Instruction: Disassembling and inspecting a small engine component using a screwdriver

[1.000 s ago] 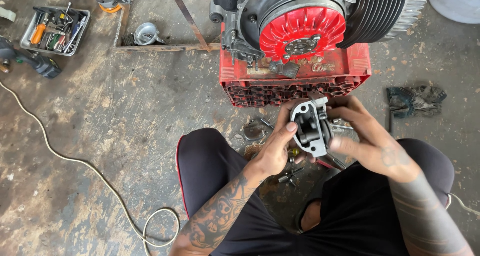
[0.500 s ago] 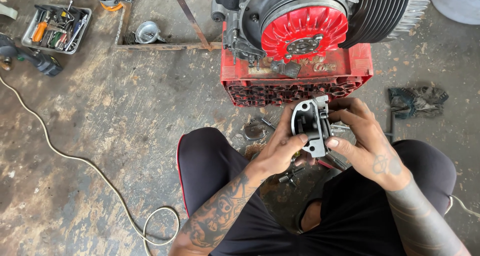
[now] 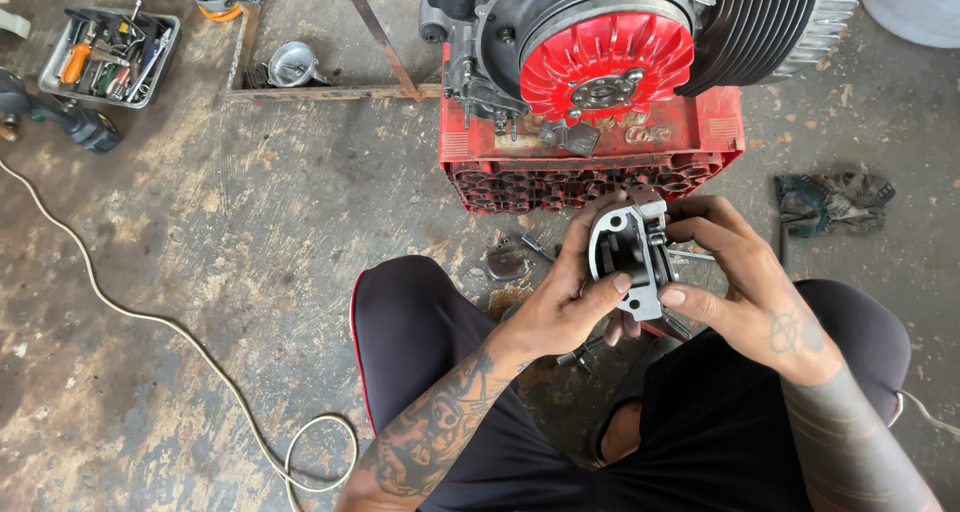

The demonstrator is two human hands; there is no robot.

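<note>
A grey metal carburettor body [image 3: 628,257] is held upright above my lap, between my knees. My left hand [image 3: 565,307] grips its left side, thumb across the lower front. My right hand [image 3: 745,292] holds its right side, thumb on the bottom edge and fingers curled over the top. Just beyond it an engine with a red finned fan wheel [image 3: 608,64] and black cooling fins sits on a red plastic crate [image 3: 590,162].
Small metal parts [image 3: 508,260] lie on the concrete by my left knee. A tray of hand tools [image 3: 108,57] and a power tool [image 3: 60,117] lie at far left, with a white cable [image 3: 170,327] curving across the floor. A crumpled rag [image 3: 833,197] lies at right.
Both hands have turned the carburettor body slightly and lifted it a little; my right thumb now rests under its lower edge. The engine and crate have not moved.
</note>
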